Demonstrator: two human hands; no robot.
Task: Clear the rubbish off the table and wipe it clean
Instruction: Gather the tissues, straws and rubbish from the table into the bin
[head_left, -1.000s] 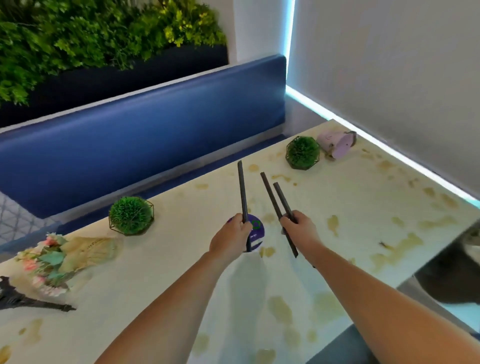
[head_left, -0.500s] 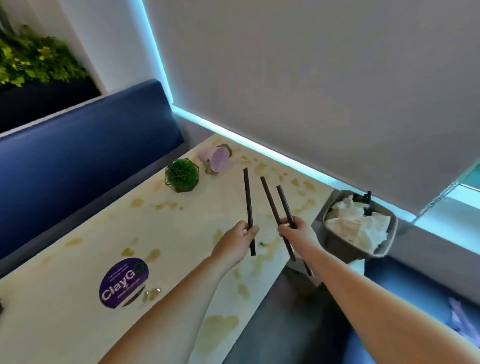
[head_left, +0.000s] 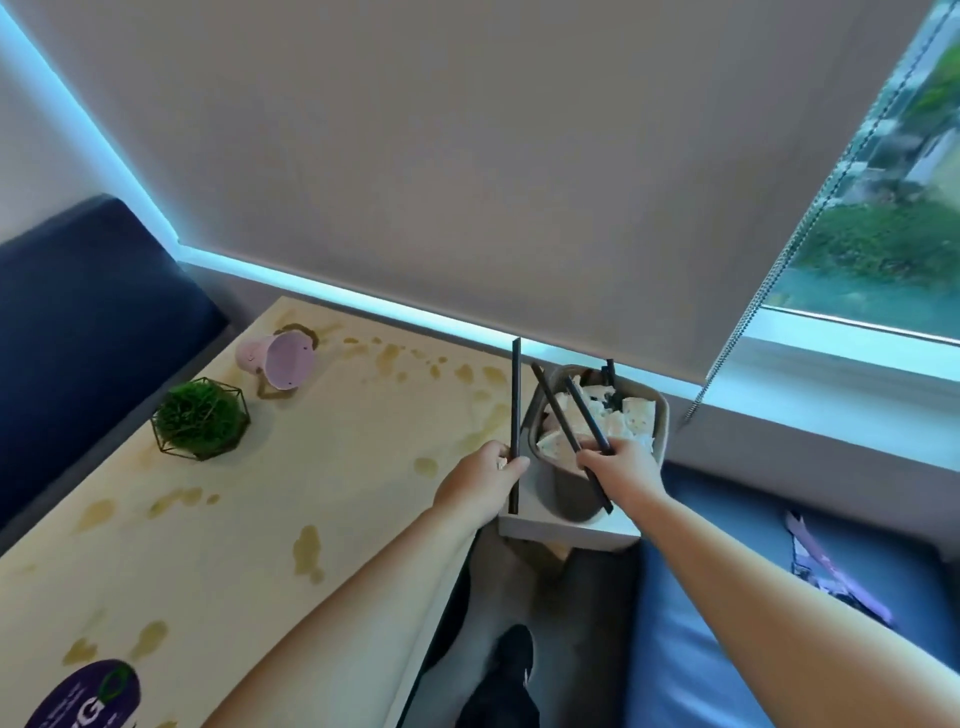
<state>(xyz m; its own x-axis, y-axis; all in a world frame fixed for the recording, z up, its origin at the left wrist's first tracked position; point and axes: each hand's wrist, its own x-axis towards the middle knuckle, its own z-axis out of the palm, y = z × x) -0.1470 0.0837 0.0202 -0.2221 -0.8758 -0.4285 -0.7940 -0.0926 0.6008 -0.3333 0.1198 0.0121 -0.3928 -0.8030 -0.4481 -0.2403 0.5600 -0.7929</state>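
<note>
Now the right hand (head_left: 621, 470) grips two dark straws (head_left: 563, 426) directly over the grey bin (head_left: 657, 415), which is full of crumpled paper. The left hand (head_left: 480, 480) grips one straw (head_left: 515, 395), upright, just left of the bin rim. Both hands are close, the right one nearer. All three straws are thin, black and stiff. The worktop (head_left: 337, 467) is covered with brownish stains.

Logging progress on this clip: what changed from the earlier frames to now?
The view swung right, away from the table middle, and both hands carried their sticks toward the grey bin of crumpled paper. The right hand with its two dark sticks now sits over the bin; the left hand with its single dark stick is at the table edge. Grips unchanged; the tipped pink cup and stains remain.
</note>
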